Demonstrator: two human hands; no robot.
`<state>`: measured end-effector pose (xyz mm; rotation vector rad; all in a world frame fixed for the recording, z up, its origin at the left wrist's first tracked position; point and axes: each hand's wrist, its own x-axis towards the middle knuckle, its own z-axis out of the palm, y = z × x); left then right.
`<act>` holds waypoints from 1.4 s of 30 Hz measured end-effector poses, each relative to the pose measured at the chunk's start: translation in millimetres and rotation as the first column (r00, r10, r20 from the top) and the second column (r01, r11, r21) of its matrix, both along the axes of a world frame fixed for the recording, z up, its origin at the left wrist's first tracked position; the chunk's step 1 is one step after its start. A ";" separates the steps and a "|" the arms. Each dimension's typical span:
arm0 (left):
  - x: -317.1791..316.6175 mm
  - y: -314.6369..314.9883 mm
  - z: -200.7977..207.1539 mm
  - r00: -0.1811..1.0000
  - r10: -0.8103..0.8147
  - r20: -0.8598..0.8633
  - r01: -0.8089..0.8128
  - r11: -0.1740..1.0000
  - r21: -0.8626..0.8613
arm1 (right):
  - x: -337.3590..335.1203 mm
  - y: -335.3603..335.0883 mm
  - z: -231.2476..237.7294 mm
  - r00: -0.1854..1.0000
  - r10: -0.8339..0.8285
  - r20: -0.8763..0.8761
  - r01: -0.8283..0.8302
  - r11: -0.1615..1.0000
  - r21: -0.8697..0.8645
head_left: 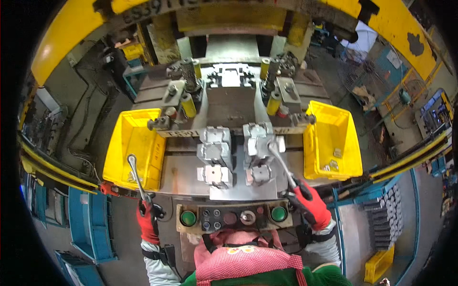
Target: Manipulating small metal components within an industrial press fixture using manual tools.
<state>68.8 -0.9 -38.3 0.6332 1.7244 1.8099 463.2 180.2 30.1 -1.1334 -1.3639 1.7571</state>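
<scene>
Round-headed tools [137,177] in both red-gloved hands [148,221], fingers tight around the handles [142,192].

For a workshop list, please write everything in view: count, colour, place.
press: one, yellow, top
die: one, grey, centre
posts: four, yellow, on die
part stacks: about six, grey, centre
bins: two, yellow, beside stacks
panel: one, dark, below stacks
big buttons: two, green, on panel
racks: several, blue, lower left
crate: one, yellow, lower right
tools: two, silver, in hands
apron: one, red-white, bottom
left hand: one, red-gloved, left
right hand: one, red-gloved, right
</scene>
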 end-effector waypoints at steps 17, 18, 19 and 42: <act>26.5 -42.7 -25.4 0.986 0.111 0.127 -0.097 0.988 -0.117 | -225.1 273.5 -36.8 0.989 0.124 -0.082 -0.110 0.982 0.155; 29.5 -39.2 -23.4 0.981 0.115 0.156 -0.100 0.990 -0.102 | -222.8 275.2 -39.9 0.998 0.052 0.032 -0.059 0.964 0.260; 34.2 -35.3 -19.3 0.976 0.118 0.185 -0.103 0.991 -0.087 | -220.7 277.1 -43.1 0.990 -0.033 0.138 -0.020 0.930 0.366; 44.1 -49.5 -49.4 0.976 0.166 0.140 -0.151 0.982 -0.111 | -246.5 227.1 -9.6 0.741 -0.108 0.662 -0.258 0.866 0.429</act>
